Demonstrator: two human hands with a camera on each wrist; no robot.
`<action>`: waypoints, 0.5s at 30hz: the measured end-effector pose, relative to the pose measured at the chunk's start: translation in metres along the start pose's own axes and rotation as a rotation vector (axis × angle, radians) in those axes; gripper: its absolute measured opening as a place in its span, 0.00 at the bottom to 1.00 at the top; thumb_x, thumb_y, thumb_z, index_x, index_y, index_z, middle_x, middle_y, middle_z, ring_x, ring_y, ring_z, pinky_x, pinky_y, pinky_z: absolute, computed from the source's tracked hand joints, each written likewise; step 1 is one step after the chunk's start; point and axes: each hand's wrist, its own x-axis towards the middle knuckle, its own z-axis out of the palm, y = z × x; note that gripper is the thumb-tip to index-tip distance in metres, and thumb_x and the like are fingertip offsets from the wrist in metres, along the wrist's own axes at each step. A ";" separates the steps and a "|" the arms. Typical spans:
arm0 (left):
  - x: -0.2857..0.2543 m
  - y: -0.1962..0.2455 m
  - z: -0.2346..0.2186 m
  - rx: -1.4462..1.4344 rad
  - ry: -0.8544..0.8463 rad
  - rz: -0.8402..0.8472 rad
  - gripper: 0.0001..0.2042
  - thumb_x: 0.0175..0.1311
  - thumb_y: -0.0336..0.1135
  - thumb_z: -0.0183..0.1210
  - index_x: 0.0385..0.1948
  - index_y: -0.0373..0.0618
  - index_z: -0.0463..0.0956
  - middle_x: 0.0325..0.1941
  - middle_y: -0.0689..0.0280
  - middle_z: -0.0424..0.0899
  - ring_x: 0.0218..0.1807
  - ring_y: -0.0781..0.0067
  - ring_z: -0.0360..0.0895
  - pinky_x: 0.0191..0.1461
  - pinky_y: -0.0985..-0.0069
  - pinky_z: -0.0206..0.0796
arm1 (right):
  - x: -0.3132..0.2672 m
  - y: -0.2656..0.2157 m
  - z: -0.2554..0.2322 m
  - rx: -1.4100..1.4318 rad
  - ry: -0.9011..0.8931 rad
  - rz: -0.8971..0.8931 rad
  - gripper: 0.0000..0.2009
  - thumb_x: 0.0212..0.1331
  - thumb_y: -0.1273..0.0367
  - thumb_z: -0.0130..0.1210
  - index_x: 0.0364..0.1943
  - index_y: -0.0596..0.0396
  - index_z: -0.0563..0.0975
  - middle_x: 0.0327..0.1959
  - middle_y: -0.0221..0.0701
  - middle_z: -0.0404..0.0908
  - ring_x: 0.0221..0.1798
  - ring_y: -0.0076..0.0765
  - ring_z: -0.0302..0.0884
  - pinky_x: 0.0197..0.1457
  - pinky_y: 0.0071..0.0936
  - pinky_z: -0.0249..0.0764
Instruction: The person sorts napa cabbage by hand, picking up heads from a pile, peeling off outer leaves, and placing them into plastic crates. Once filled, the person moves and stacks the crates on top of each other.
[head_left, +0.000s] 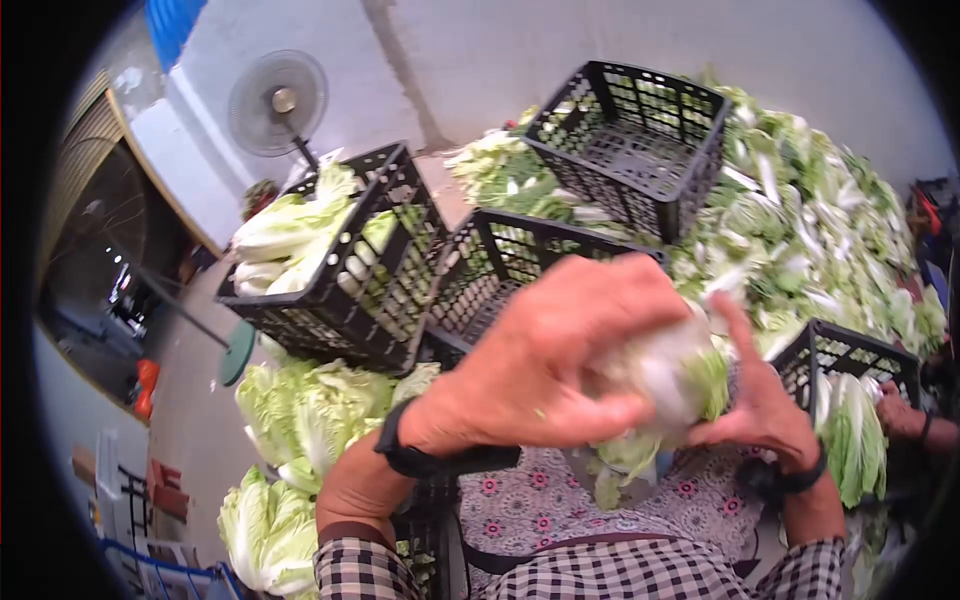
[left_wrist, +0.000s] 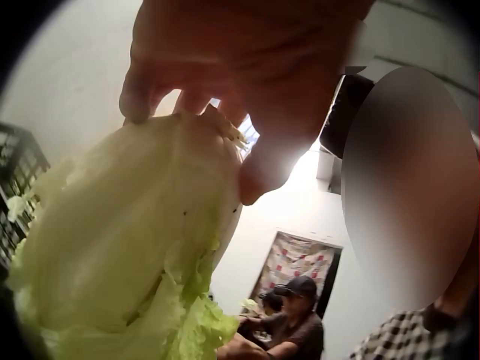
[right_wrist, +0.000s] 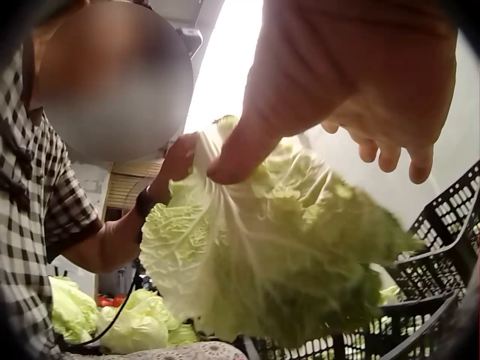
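Observation:
A pale green cabbage (head_left: 660, 375) (left_wrist: 127, 217) (right_wrist: 255, 247) is held up over the person's lap, blurred in the head view. The left hand (head_left: 555, 350) (left_wrist: 232, 67) (right_wrist: 176, 161) grips it at the white base end, fingers and thumb curled round it. At the other side, the right hand (head_left: 750, 400) (right_wrist: 337, 82) has its fingers extended and apart. Its thumb lies against the leaves in the right wrist view; whether it presses them cannot be told.
Empty black crates (head_left: 655, 190) (head_left: 545, 232) stand ahead; a crate (head_left: 375, 325) at left holds cabbages. Loose leaves (head_left: 790, 220) are heaped by the wall. More cabbages (head_left: 320, 410) lie at left. A fan (head_left: 280, 100) stands behind. Another person's hand (head_left: 900, 412) is at far right.

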 end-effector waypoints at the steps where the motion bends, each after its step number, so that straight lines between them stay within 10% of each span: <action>1: 0.008 0.004 0.013 -0.004 -0.033 0.039 0.26 0.38 0.34 0.62 0.47 0.42 0.72 0.47 0.57 0.76 0.45 0.57 0.74 0.52 0.63 0.66 | 0.001 -0.006 0.009 0.220 -0.055 0.043 0.61 0.29 0.57 0.76 0.68 0.60 0.45 0.68 0.42 0.52 0.69 0.40 0.51 0.71 0.36 0.47; 3: 0.013 0.006 0.030 -0.016 0.028 0.085 0.29 0.39 0.35 0.62 0.51 0.43 0.70 0.48 0.56 0.76 0.46 0.56 0.74 0.53 0.65 0.65 | 0.002 -0.019 0.027 0.663 -0.135 0.164 0.57 0.30 0.59 0.76 0.67 0.58 0.49 0.65 0.38 0.58 0.66 0.35 0.58 0.68 0.36 0.57; 8: -0.010 -0.014 0.038 -0.339 0.146 -0.189 0.45 0.42 0.39 0.70 0.65 0.41 0.52 0.64 0.54 0.62 0.64 0.58 0.63 0.61 0.64 0.61 | -0.008 -0.001 0.019 0.771 0.134 0.106 0.50 0.34 0.59 0.73 0.63 0.61 0.55 0.59 0.37 0.68 0.57 0.32 0.69 0.62 0.34 0.66; 12: -0.066 -0.024 0.066 -0.325 -0.240 -0.485 0.43 0.48 0.42 0.67 0.66 0.45 0.50 0.67 0.57 0.59 0.63 0.58 0.65 0.62 0.64 0.61 | -0.034 0.020 -0.003 0.746 0.557 0.173 0.41 0.41 0.58 0.67 0.59 0.63 0.60 0.52 0.42 0.73 0.53 0.38 0.74 0.57 0.34 0.71; 15: -0.093 -0.042 0.078 -0.353 -0.482 -0.517 0.46 0.47 0.48 0.68 0.67 0.45 0.49 0.70 0.59 0.53 0.67 0.63 0.59 0.64 0.65 0.57 | -0.057 0.016 -0.049 0.770 0.525 0.158 0.40 0.48 0.64 0.63 0.64 0.60 0.51 0.59 0.44 0.67 0.57 0.45 0.71 0.58 0.44 0.70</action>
